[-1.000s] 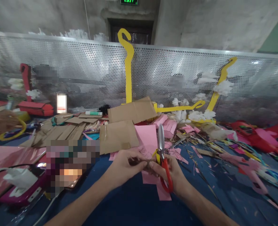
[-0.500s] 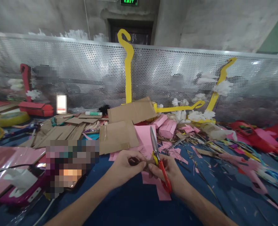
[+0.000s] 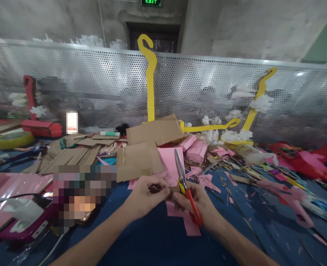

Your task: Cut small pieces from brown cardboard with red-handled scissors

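Note:
My left hand (image 3: 148,195) is closed, its thumb and fingers pinching a small brown cardboard piece (image 3: 175,190). My right hand (image 3: 200,203) holds red-handled scissors (image 3: 192,208), the blades pointing up and away with their tips together. Thumb and fingers of that same hand also touch the other end of the cardboard piece. Most of the piece is hidden by the fingers. Beneath both hands lies cut pink paper (image 3: 171,157) on the blue table. A flat cardboard sheet (image 3: 138,162) lies just beyond my left hand.
Folded pink paper boxes (image 3: 197,150) and scraps lie beyond the scissors. On the right rests a pink glue gun (image 3: 289,199). At left are a purple power strip (image 3: 21,225) and yellow tape (image 3: 13,140). A tall yellow paper hook (image 3: 150,85) stands before the perforated metal screen (image 3: 180,88).
The scissors have tilted slightly, their tips shifting a little to the left. Both hands stay nearly in place, still on the cardboard piece.

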`<state>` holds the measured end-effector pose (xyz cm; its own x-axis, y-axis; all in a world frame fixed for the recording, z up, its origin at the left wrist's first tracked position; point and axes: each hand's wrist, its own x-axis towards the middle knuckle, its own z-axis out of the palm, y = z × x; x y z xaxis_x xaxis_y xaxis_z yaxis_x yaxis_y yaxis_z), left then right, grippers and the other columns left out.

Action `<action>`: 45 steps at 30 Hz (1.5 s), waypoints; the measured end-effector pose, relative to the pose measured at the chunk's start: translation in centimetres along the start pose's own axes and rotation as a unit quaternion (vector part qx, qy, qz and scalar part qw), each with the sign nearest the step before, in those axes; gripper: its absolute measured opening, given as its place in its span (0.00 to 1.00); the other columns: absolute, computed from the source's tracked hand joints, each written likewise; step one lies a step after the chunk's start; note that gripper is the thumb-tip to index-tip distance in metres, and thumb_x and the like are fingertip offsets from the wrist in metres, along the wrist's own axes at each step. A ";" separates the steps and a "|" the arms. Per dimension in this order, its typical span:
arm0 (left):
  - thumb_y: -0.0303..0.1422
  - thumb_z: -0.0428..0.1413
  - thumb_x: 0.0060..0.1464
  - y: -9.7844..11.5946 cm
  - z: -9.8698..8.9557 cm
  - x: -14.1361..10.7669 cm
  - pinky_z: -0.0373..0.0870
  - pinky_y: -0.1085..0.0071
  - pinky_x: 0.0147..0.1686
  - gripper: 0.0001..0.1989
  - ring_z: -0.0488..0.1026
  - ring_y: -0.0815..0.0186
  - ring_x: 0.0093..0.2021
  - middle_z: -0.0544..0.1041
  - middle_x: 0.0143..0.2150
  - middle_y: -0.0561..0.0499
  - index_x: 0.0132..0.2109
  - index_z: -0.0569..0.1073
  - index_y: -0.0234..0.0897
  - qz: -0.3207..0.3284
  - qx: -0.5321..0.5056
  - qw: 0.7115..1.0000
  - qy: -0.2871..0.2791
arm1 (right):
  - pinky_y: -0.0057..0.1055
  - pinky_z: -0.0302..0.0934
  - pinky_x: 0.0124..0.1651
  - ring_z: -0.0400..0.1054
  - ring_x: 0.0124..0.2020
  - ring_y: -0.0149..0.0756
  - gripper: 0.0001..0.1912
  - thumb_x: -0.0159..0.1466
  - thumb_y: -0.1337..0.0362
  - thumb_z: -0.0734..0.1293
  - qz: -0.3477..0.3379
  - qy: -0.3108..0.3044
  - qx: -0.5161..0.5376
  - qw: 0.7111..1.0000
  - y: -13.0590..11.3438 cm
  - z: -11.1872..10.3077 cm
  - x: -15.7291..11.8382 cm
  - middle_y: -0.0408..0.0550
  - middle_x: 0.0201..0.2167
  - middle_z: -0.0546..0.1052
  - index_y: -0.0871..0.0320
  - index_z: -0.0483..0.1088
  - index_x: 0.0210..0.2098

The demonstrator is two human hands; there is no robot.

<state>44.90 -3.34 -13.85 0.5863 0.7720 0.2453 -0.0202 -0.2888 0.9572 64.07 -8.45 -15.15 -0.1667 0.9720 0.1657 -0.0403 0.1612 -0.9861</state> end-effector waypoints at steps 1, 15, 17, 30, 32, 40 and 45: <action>0.37 0.60 0.57 -0.2 0.0 0.0 0.75 0.65 0.38 0.11 0.78 0.61 0.35 0.82 0.35 0.44 0.35 0.80 0.32 -0.006 0.000 1.000 0.002 | 0.23 0.58 0.26 0.61 0.22 0.26 0.15 0.56 0.58 0.76 -0.002 0.001 0.003 1.000 0.1 0.0 0.0 0.39 0.21 0.69 0.60 0.69 0.27; 0.47 0.53 0.63 1.0 -1.8 0.4 0.66 0.73 0.29 0.24 0.71 0.68 0.27 0.80 0.28 0.45 0.32 0.81 0.30 -0.053 0.044 0.997 -0.044 | 0.25 0.56 0.20 0.63 0.15 0.27 0.19 0.57 0.51 0.74 0.001 0.115 0.095 0.989 1.6 -0.8 0.9 0.40 0.15 0.69 0.58 0.67 0.23; 0.48 0.49 0.65 1.2 -1.9 0.3 0.66 0.74 0.28 0.27 0.72 0.68 0.26 0.80 0.28 0.44 0.33 0.81 0.30 -0.061 0.048 0.994 -0.077 | 0.26 0.57 0.21 0.63 0.16 0.28 0.18 0.58 0.52 0.73 -0.004 0.110 0.129 0.985 1.8 -0.8 1.0 0.40 0.15 0.69 0.57 0.66 0.24; 0.48 0.48 0.65 1.3 -1.6 0.0 0.70 0.72 0.33 0.28 0.74 0.67 0.27 0.79 0.26 0.45 0.33 0.80 0.30 -0.054 0.024 0.994 -0.093 | 0.27 0.59 0.22 0.64 0.18 0.29 0.17 0.58 0.54 0.74 0.007 0.107 0.163 0.981 1.1 -0.4 0.9 0.39 0.17 0.70 0.57 0.65 0.25; 0.49 0.48 0.65 1.2 -1.5 0.1 0.69 0.72 0.33 0.28 0.74 0.67 0.28 0.79 0.27 0.45 0.34 0.81 0.30 -0.060 0.017 0.993 -0.101 | 0.26 0.59 0.23 0.65 0.19 0.29 0.17 0.58 0.54 0.74 0.009 0.110 0.158 0.981 0.6 -0.3 0.7 0.40 0.17 0.70 0.57 0.66 0.24; 0.44 0.56 0.61 0.7 -1.0 -0.2 0.68 0.70 0.32 0.19 0.70 0.66 0.28 0.77 0.26 0.47 0.32 0.81 0.32 -0.046 -0.006 0.998 -0.043 | 0.27 0.58 0.24 0.65 0.18 0.29 0.18 0.59 0.51 0.73 0.019 0.086 0.107 0.990 1.5 -0.3 0.6 0.41 0.17 0.71 0.58 0.67 0.25; 0.41 0.56 0.61 1.4 -1.0 -0.5 0.69 0.70 0.35 0.18 0.71 0.66 0.29 0.78 0.28 0.47 0.31 0.81 0.32 -0.040 -0.023 0.998 -0.053 | 0.27 0.57 0.24 0.65 0.18 0.28 0.16 0.60 0.54 0.73 0.018 0.071 0.133 0.988 2.2 -0.2 0.7 0.41 0.17 0.72 0.58 0.69 0.26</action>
<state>43.79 -3.54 -12.46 0.6693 0.7271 0.1529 -0.0062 -0.2003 0.9797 64.06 -7.41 -17.26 -0.0330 0.9935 0.1087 -0.2975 0.0941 -0.9501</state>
